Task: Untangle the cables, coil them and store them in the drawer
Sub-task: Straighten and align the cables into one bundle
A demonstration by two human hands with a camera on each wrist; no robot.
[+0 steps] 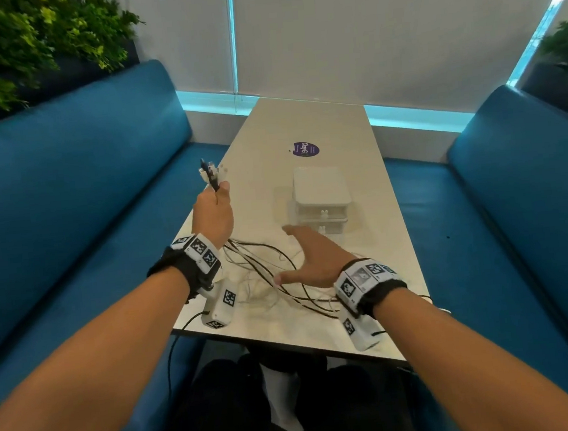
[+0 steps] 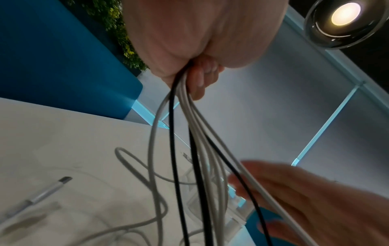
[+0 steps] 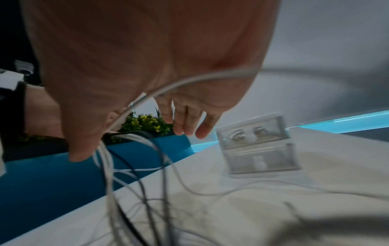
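Observation:
My left hand (image 1: 213,202) is raised over the table's left edge and grips a bundle of white and black cables (image 2: 189,133) near their ends. Their plugs (image 1: 211,173) stick up above the fist. The cables hang from that hand and spread in tangled loops (image 1: 267,278) on the white table (image 1: 337,131). My right hand (image 1: 304,253) hovers open over the loops, fingers (image 3: 185,119) straight, with one white cable (image 3: 189,81) running across its palm. A small white drawer unit (image 1: 321,200) stands just beyond it, drawers closed. One cable plug (image 2: 65,179) lies loose on the table.
Blue upholstered benches (image 1: 84,184) (image 1: 521,201) run along both sides of the narrow table. A purple round sticker (image 1: 306,149) lies on the tabletop behind the drawer unit. Plants (image 1: 20,42) stand behind the left bench. A ceiling lamp (image 2: 345,13) shows overhead.

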